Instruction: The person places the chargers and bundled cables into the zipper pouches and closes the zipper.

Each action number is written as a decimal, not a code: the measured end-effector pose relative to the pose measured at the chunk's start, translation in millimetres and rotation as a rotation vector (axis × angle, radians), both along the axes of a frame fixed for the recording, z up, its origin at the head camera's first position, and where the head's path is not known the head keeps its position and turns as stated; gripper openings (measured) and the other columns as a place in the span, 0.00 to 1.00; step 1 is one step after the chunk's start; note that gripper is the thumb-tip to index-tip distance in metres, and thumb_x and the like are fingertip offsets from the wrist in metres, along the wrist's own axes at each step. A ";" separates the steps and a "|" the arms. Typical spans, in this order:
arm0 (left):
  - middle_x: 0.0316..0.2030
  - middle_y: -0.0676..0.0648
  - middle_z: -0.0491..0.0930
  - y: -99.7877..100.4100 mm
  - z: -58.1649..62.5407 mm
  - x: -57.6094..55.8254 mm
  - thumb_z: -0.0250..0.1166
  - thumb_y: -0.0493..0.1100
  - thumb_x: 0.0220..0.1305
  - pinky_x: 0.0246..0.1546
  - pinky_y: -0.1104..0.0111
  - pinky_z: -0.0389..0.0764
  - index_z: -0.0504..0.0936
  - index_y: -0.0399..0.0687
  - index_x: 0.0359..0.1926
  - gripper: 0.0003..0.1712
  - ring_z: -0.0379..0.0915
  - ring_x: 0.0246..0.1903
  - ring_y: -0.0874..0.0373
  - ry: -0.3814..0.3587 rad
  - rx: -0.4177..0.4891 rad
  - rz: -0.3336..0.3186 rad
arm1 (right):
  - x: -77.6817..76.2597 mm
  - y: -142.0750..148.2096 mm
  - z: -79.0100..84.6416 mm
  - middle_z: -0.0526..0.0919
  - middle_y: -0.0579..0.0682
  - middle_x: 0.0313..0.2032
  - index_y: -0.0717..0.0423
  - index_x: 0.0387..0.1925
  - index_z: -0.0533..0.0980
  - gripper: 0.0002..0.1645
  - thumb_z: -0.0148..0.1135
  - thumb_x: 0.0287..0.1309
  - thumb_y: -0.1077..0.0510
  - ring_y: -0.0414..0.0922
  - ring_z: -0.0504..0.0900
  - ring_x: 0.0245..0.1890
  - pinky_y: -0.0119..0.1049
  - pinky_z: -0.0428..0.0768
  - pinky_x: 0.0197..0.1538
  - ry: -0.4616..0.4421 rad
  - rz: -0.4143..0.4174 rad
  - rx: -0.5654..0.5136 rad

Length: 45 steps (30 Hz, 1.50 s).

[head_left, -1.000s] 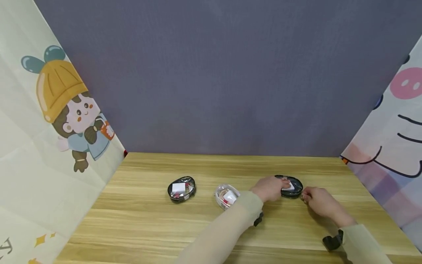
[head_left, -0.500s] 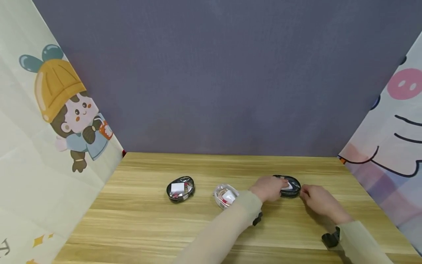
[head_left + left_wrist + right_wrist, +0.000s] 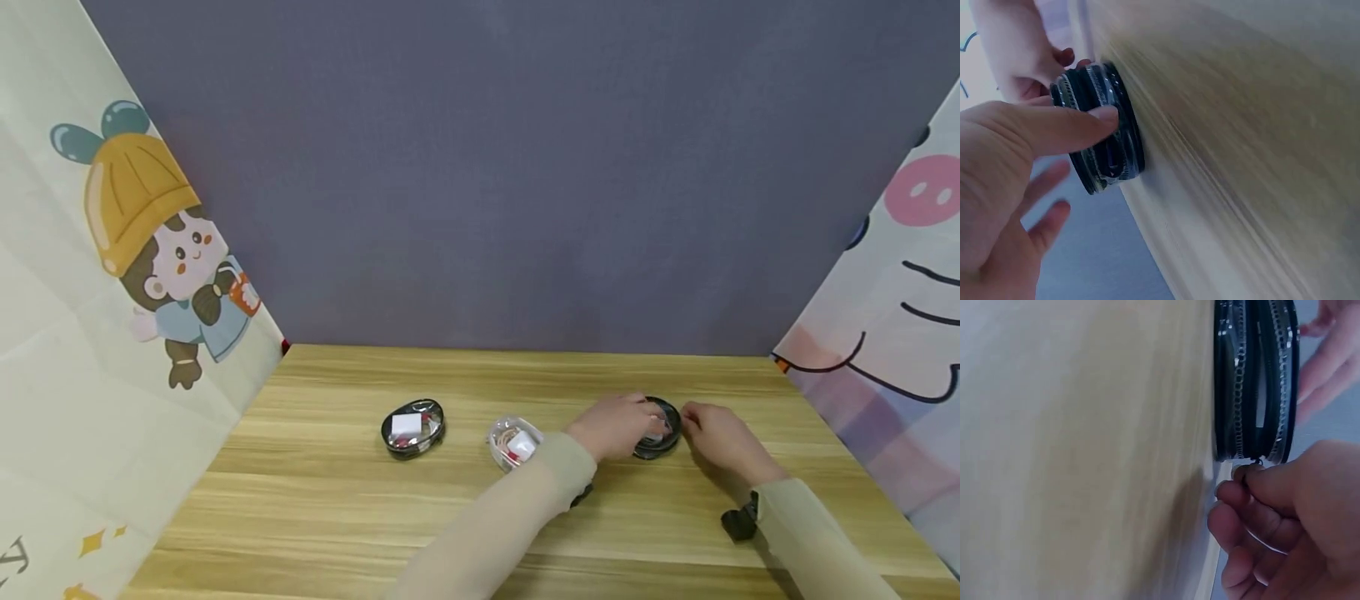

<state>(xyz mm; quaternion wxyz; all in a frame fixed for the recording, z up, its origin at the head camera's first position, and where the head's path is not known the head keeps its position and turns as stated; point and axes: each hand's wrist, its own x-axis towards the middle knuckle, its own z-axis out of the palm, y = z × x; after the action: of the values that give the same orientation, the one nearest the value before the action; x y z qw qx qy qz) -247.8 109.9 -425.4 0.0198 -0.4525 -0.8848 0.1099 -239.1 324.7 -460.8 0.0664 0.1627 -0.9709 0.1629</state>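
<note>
A clear, black-edged oval zip pouch point(image 3: 672, 427) stands on the right side of the table, between both hands. My left hand point(image 3: 615, 427) holds it from the left. Its thumb point(image 3: 1079, 128) lies across the zipped side in the left wrist view, while other fingers spread behind. At the pouch's near end in the right wrist view, my right hand point(image 3: 1291, 519) pinches a small dark zipper pull point(image 3: 1255, 465) between thumb and forefinger. Two toothed rows run along that side with a dark band and pale strip between. The left hand covers much of the pouch's top.
Another black-edged pouch point(image 3: 412, 429) with a white block inside lies to the left. A white-edged clear pouch point(image 3: 513, 442) with a coiled cable and white block sits beside my left forearm. A grey panel point(image 3: 480, 183) closes off the wooden table's point(image 3: 315, 500) back.
The pouch under my left hand has turned, and its white block is now out of sight. My right hand has shifted slightly up and left with it. The other pouches stay put.
</note>
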 end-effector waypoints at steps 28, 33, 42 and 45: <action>0.69 0.75 0.59 6.3 -6.3 5.8 0.60 0.52 0.72 0.49 0.75 0.77 0.67 0.85 0.68 0.28 0.67 0.61 0.72 0.046 -0.045 0.057 | 31.2 -2.4 5.3 0.74 0.38 0.23 0.50 0.29 0.79 0.09 0.62 0.63 0.66 0.37 0.68 0.23 0.37 0.70 0.29 -0.006 0.071 -0.029; 0.69 0.75 0.58 7.6 -6.0 6.3 0.59 0.52 0.73 0.51 0.75 0.76 0.66 0.86 0.68 0.28 0.65 0.62 0.73 0.028 -0.046 0.077 | 35.0 -4.7 6.2 0.72 0.37 0.22 0.47 0.28 0.78 0.11 0.63 0.63 0.66 0.35 0.67 0.23 0.36 0.69 0.29 -0.029 0.099 -0.031; 0.68 0.75 0.60 10.3 -9.3 6.2 0.62 0.56 0.69 0.49 0.75 0.77 0.68 0.85 0.67 0.28 0.67 0.61 0.73 0.033 -0.014 0.091 | 39.2 -12.8 7.3 0.67 0.36 0.21 0.45 0.25 0.73 0.15 0.62 0.64 0.65 0.32 0.64 0.21 0.32 0.64 0.28 -0.067 0.163 -0.058; 0.68 0.74 0.61 11.5 -9.4 8.4 0.65 0.62 0.64 0.51 0.74 0.76 0.68 0.84 0.67 0.31 0.66 0.62 0.72 0.020 -0.006 0.112 | 39.9 -13.5 7.5 0.67 0.37 0.20 0.46 0.25 0.73 0.14 0.62 0.64 0.65 0.33 0.63 0.21 0.32 0.64 0.28 -0.063 0.148 -0.056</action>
<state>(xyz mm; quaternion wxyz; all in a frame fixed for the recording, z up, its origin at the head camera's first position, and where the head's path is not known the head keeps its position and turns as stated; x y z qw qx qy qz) -239.5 121.4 -434.8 0.0210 -0.4014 -0.9081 0.1178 -199.1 311.2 -453.2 0.0283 0.2270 -0.9528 0.1995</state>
